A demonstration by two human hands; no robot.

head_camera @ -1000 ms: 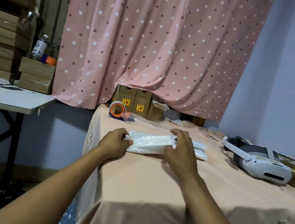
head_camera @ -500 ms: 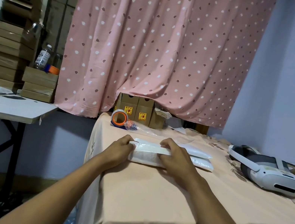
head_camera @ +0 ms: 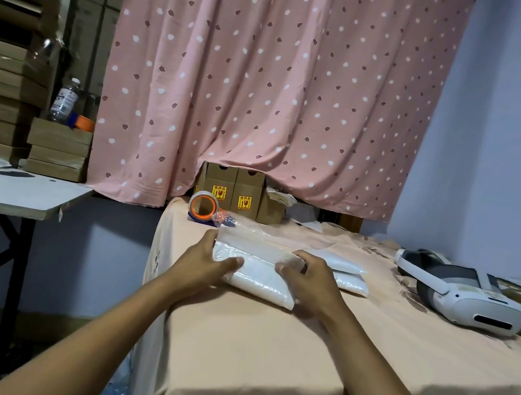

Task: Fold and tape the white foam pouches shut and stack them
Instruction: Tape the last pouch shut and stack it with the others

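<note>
Foam pouch [head_camera: 257,275], long axis left to right

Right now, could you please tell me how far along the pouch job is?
Done, it seems: two pouches lie stacked beyond the right hand, though I cannot see their tape. In hand: the left hand and the right grip a third pouch, flap folded over. Left: taping it with the tape roll behind, then stacking it.
</note>
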